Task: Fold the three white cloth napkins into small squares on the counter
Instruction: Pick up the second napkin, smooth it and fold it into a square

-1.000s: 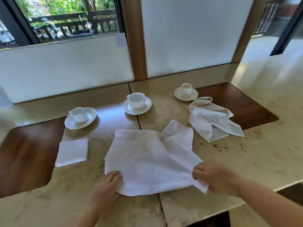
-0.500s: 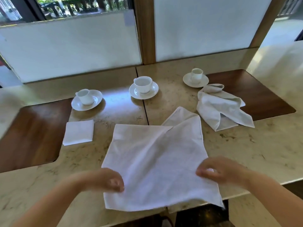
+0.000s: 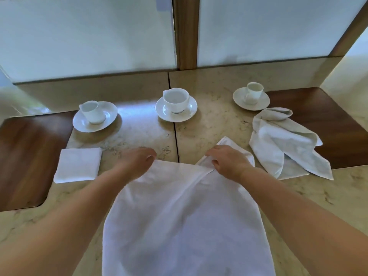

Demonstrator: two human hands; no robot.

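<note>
A large white napkin point(image 3: 185, 220) is doubled over in front of me, its near part draped toward the counter's front edge. My left hand point(image 3: 137, 159) pinches its far left corner and my right hand point(image 3: 229, 160) pinches its far right corner, both brought away from me over the marble counter point(image 3: 215, 124). A napkin folded into a small square point(image 3: 78, 165) lies flat at the left. A crumpled white napkin point(image 3: 282, 146) lies at the right, partly on the wooden inlay.
Three white cups on saucers stand in a row behind the napkins: left cup point(image 3: 93, 114), middle cup point(image 3: 176, 102), right cup point(image 3: 252, 94). Dark wooden inlays point(image 3: 29, 152) flank the marble. A frosted glass wall point(image 3: 85, 36) and wooden post close the back.
Both hands lifted the near edge of the spread napkin and carried it away from me to the far edge, folding the napkin over. The view tilted downward.
</note>
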